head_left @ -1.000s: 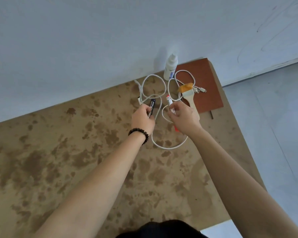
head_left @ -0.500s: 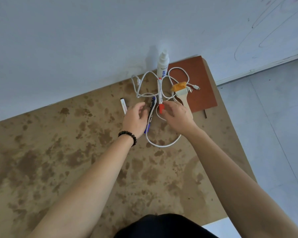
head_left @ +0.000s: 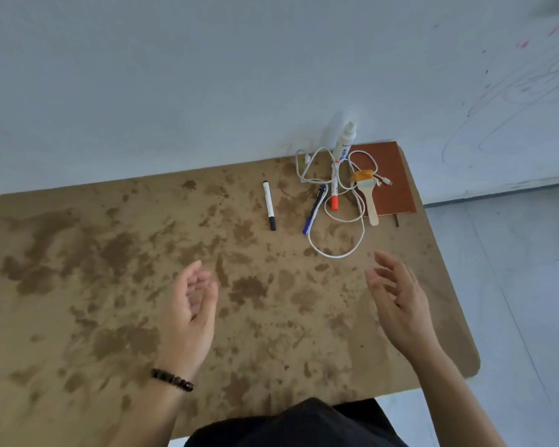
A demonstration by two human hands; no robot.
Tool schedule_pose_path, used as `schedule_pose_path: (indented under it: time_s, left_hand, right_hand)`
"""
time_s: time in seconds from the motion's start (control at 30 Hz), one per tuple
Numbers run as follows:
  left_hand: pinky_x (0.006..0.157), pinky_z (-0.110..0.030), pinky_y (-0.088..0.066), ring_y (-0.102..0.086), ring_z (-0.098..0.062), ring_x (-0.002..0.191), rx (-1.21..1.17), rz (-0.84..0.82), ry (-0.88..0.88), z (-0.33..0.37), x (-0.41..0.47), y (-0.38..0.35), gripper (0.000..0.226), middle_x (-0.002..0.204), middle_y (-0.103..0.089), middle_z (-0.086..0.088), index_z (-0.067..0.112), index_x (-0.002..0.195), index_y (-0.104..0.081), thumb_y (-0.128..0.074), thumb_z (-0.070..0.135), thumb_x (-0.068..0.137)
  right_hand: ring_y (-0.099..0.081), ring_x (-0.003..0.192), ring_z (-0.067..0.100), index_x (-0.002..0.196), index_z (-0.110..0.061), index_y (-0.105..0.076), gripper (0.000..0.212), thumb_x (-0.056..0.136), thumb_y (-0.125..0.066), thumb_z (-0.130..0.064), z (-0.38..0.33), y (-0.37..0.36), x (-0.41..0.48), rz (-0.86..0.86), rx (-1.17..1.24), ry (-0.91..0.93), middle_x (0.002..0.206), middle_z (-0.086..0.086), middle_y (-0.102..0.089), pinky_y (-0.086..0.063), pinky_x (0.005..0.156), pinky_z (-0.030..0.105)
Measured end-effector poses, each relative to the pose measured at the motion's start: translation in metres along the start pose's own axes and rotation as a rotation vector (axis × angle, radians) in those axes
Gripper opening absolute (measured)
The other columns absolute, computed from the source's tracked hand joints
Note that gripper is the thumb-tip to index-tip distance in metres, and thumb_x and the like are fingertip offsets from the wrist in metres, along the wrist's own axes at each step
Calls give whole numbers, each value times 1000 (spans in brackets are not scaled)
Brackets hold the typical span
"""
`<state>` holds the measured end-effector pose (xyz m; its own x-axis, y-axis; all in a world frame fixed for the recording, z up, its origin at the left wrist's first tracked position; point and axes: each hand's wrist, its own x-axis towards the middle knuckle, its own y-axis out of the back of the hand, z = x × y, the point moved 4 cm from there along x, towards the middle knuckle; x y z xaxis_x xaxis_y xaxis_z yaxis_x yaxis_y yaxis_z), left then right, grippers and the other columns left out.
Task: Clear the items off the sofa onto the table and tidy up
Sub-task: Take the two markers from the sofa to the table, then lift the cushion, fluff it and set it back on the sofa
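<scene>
On the mottled brown table (head_left: 110,285), near its far right corner, lie a black-capped white marker (head_left: 269,204), a blue marker (head_left: 314,208) and a red-capped marker (head_left: 335,185). A white cable (head_left: 336,240) loops around the blue and red markers. A wooden-handled brush (head_left: 368,195) rests partly on a reddish-brown notebook (head_left: 391,175). A white spray bottle (head_left: 344,141) stands against the wall. My left hand (head_left: 189,308) and my right hand (head_left: 397,298) hover over the table nearer to me, palms facing each other, fingers apart, holding nothing.
A pale wall (head_left: 207,75) runs along the table's far edge, with scribbles at the right. Grey floor (head_left: 513,285) lies beyond the table's right edge. My dark clothing (head_left: 297,424) shows at the bottom.
Both hands let go of the markers and pulled back toward me. The blue and red markers now lie on the table among the cable loops, with the black-capped marker to their left.
</scene>
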<state>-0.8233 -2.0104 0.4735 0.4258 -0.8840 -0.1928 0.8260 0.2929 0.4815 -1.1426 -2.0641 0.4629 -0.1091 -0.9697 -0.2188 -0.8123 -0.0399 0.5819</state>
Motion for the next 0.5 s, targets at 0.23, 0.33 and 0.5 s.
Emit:
schedule_pose_path:
  time_s: [0.23,0.33,0.5]
  left_hand:
    - [82,-17,-43,-53,12,103,-112,262,106,-6,-112,65,46,117,-59,13,22,133,-47,-56,34,89]
    - [78,-15,-43,-53,16,100,-130,412,112,-4,-166,75,42,116,-59,14,22,133,-48,-55,31,93]
    - [77,-15,-42,-57,4,103,-117,653,216,-20,-279,63,35,114,-60,12,22,129,-50,-57,23,94]
  right_hand:
    - [-56,113,-1,135,-25,-52,54,88,-54,-52,-24,24,-68,-119,16,197,124,-12,-56,-48,90,25]
    - [-56,113,1,135,-24,-51,53,87,-55,-45,-33,35,-78,-168,22,311,122,-10,-57,-46,88,22]
    - [-58,111,7,135,-29,-49,47,90,-65,-32,-10,38,-111,-322,-3,411,120,-9,-57,-45,81,19]
